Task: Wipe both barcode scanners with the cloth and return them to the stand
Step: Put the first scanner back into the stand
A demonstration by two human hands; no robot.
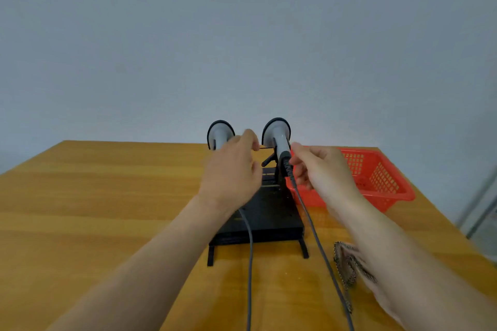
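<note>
Our right grip, loosely curled, touches the right scanner. The left grip covers the left scanner; we cannot tell its hold.

Soft, even light, moderately bright; the grey wall dims toward its upper corners. Faint shadows sit under the forearms on the tabletop. Both hands, left hand and right hand, look slightly blurred. Wide-angle stretch splays the tabletop's side edges.

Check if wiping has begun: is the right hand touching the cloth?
Apart. Head view: right hand is up by the right scanner; cloth lies on the table, nearer the person.
</note>
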